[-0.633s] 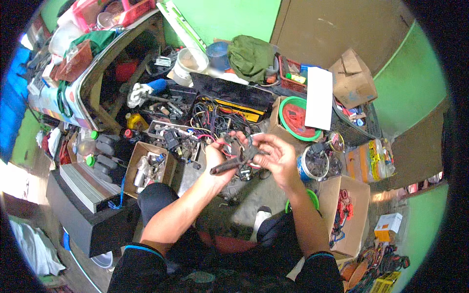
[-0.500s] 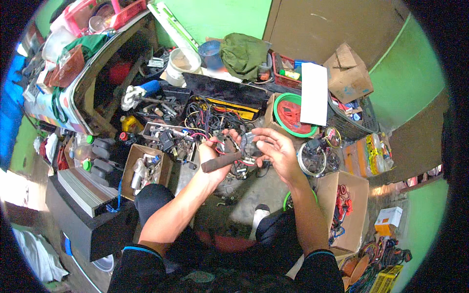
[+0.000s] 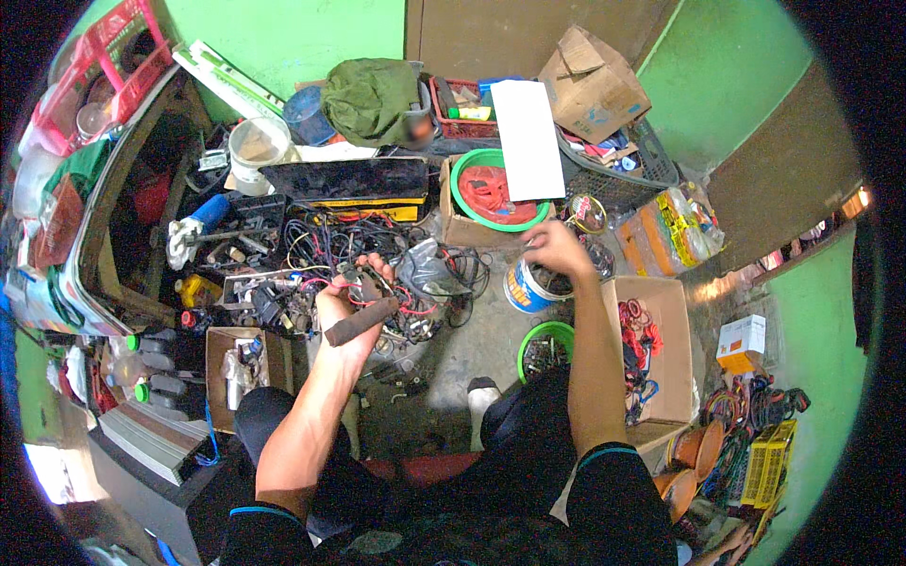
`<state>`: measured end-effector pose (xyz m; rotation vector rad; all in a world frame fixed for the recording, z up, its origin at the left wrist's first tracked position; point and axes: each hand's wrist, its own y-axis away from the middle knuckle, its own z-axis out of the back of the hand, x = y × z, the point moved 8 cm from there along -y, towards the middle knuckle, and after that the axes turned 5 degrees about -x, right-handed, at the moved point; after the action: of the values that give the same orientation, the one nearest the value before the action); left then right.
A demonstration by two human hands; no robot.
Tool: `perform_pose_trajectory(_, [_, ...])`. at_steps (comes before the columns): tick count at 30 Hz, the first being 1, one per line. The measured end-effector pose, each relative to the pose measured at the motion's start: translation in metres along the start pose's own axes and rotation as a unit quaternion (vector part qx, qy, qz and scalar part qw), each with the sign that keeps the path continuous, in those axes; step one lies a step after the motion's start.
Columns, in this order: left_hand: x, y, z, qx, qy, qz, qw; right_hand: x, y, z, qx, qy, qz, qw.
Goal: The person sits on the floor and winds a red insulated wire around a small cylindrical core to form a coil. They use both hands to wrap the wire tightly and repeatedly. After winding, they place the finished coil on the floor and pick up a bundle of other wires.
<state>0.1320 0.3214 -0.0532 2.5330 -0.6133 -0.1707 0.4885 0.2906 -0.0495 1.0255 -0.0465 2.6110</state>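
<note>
My left hand (image 3: 345, 319) is closed around a device with a dark brown cylindrical handle (image 3: 362, 323) and thin red wires. Its far end lies among my fingers, against a tangle of cables (image 3: 326, 241), so its full shape is hard to make out. Out to the right, my right hand (image 3: 559, 251) hovers over a white and blue bucket (image 3: 527, 289), fingers curled in a pinch. Whatever those fingers hold is too small or hidden to name. A clear grey plastic piece (image 3: 427, 265) sits on the pile between my hands.
A green-rimmed basin (image 3: 462, 209) with red contents stands beyond the bucket. Nearer are a green tub of small metal parts (image 3: 525, 363) and a cardboard box (image 3: 668, 354) with red parts. An open black and yellow toolbox (image 3: 377, 206) lies behind the cables; a small box (image 3: 219, 382) is left.
My right hand has left the device and moved right, over the bucket. The left hand keeps hold of the device. The view has turned right, so the surroundings appear shifted left.
</note>
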Motion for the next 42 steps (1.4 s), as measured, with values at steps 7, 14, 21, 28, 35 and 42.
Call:
perform_pose_trajectory(7, [0.002,-0.016,0.006,-0.05,-0.026,0.017,0.998,-0.162,-0.017,0.044,-0.28,0.076,-0.13,0.948])
perform_pose_trajectory(14, [0.01,-0.024,0.009,-0.06,-0.058,0.017,0.996,-0.201,-0.022,0.027,-0.331,0.109,-0.165,0.922])
perform_pose_trajectory(21, [-0.011,-0.022,0.006,0.029,-0.007,0.017,0.999,0.057,-0.009,0.016,-0.254,-0.116,0.163,0.946])
perform_pose_trajectory(28, [0.0,0.013,-0.016,0.084,-0.003,0.033,0.996,0.27,0.131,-0.072,-0.009,-0.139,0.419,0.897])
perform_pose_trajectory(35, [-0.012,0.029,-0.017,0.076,0.042,0.022,0.996,0.274,0.14,-0.076,-0.077,-0.166,0.453,0.872])
perform_pose_trajectory(42, [-0.027,0.035,-0.011,0.069,-0.005,-0.05,0.996,0.226,0.094,-0.068,-0.088,-0.143,0.182,0.969])
